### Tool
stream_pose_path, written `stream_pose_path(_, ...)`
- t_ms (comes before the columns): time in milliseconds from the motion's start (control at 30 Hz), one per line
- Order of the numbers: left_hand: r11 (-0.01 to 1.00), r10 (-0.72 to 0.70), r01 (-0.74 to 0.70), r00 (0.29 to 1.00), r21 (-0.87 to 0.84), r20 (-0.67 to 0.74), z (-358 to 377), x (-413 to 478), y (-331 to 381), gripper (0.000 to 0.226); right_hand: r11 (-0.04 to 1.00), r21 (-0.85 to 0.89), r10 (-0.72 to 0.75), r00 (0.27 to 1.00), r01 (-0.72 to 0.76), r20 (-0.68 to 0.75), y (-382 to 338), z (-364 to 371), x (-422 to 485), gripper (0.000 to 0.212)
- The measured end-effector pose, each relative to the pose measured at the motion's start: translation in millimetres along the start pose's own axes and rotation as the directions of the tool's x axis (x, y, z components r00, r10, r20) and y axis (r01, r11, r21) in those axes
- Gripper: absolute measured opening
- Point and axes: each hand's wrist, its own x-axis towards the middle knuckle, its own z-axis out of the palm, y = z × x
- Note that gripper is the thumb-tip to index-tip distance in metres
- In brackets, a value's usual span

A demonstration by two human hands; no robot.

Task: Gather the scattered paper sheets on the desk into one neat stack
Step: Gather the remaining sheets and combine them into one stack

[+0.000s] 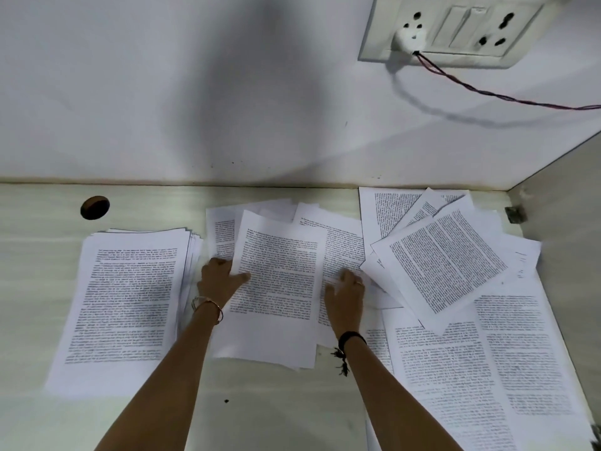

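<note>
A gathered stack of printed sheets (126, 304) lies at the left of the pale desk (39, 288). In the middle a small bunch of sheets (276, 288) sits slightly askew. My left hand (219, 281) pinches its left edge, thumb on top and fingers beneath the paper. My right hand (346, 296) rests flat, fingers spread, on a sheet just right of that bunch. More loose sheets (445, 255) overlap at odd angles to the right, reaching the desk's right side and front corner.
A round cable hole (94, 207) is in the desk at the back left. A white wall rises behind, with a socket panel (455, 30) and a plugged-in red-black wire (507, 96). A side panel (566, 222) closes the right.
</note>
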Motion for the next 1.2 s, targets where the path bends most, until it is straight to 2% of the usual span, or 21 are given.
stream_pose_path(67, 0.999, 0.026, -0.026, 0.999, -0.023, -0.02, 1, 1, 4, 0.047, 0.996, -0.062, 0.055, 0.996, -0.059, -0.066, 0, -1, 3, 0.049)
stream_pose_path(133, 0.979, 0.045, -0.044, 0.999, -0.201, 0.001, 3, -3, 10, 0.046, 0.978, -0.078, 0.183, 0.975, -0.193, -0.126, 4, -3, 3, 0.057)
stream_pose_path(167, 0.962, 0.053, -0.042, 0.998, -0.271, 0.032, 3, -8, 17, 0.043, 0.974, -0.077, 0.2, 0.97, -0.212, -0.136, 7, -4, 2, 0.06)
stream_pose_path(300, 0.906, 0.025, 0.028, 0.993, -0.422, 0.118, 11, -20, 32, 0.035, 0.998, 0.017, 0.057, 0.99, -0.056, -0.127, 8, -2, 2, 0.051)
stream_pose_path(400, 0.872, -0.043, 0.013, 0.998, -0.49, -0.051, 15, -20, 39, 0.038, 0.995, 0.099, -0.007, 0.996, 0.016, -0.091, 3, -5, 4, 0.049)
stream_pose_path(467, 0.848, -0.142, 0.037, 0.977, -0.528, -0.16, 13, -17, 39, 0.046, 0.991, 0.135, 0.037, 0.995, -0.024, -0.096, 1, -6, 6, 0.054)
stream_pose_path(533, 0.855, -0.219, 0.091, 0.956, -0.511, -0.197, 9, -14, 35, 0.054, 0.988, 0.149, 0.047, 0.996, -0.035, -0.079, -1, -3, 7, 0.055)
stream_pose_path(567, 0.87, -0.245, 0.125, 0.949, -0.477, -0.197, 8, -12, 30, 0.055, 0.99, 0.14, -0.001, 0.999, 0.008, -0.053, -2, -2, 8, 0.054)
stream_pose_path(667, 0.952, -0.256, 0.208, 0.942, -0.224, -0.215, 9, -6, 9, 0.049, 0.981, 0.106, -0.168, 0.983, 0.16, 0.077, -9, 4, 11, 0.05)
stream_pose_path(733, 0.958, -0.287, 0.271, 0.921, -0.099, -0.262, 14, -11, 0, 0.046, 0.987, 0.095, -0.14, 0.987, 0.133, 0.075, -15, 9, 15, 0.048)
stream_pose_path(800, 0.954, -0.29, 0.252, 0.913, -0.163, -0.287, 19, -16, -2, 0.053, 0.994, 0.062, -0.096, 0.995, 0.093, 0.039, -19, 12, 21, 0.046)
stream_pose_path(867, 0.899, -0.299, 0.179, 0.918, -0.399, -0.261, 20, -22, 3, 0.064, 0.985, 0.042, -0.171, 0.978, 0.167, 0.121, -25, 12, 25, 0.039)
stream_pose_path(933, 0.773, -0.36, 0.181, 0.915, -0.608, -0.184, 15, -21, 6, 0.065, 0.973, 0.084, -0.228, 0.939, 0.213, 0.257, -33, 12, 26, 0.038)
stream_pose_path(967, 0.731, -0.379, 0.203, 0.915, -0.652, -0.14, 13, -19, 4, 0.062, 0.975, 0.084, -0.223, 0.939, 0.208, 0.263, -34, 14, 27, 0.042)
stream_pose_path(1000, 0.715, -0.369, 0.217, 0.924, -0.665, -0.096, 12, -17, 0, 0.057, 0.98, 0.052, -0.199, 0.957, 0.192, 0.212, -33, 16, 29, 0.047)
stream_pose_path(1067, 0.689, -0.3, 0.218, 0.954, -0.691, 0.001, 10, -16, -8, 0.044, 0.987, -0.012, -0.16, 0.979, 0.163, 0.125, -29, 17, 29, 0.05)
stream_pose_path(1133, 0.661, -0.218, 0.202, 0.973, -0.723, 0.073, 10, -17, -14, 0.039, 0.976, 0.073, -0.216, 0.947, 0.204, 0.24, -27, 18, 25, 0.04)
stream_pose_path(1200, 0.644, -0.163, 0.177, 0.982, -0.744, 0.092, 7, -20, -12, 0.044, 0.969, 0.118, -0.246, 0.908, 0.218, 0.339, -30, 15, 22, 0.024)
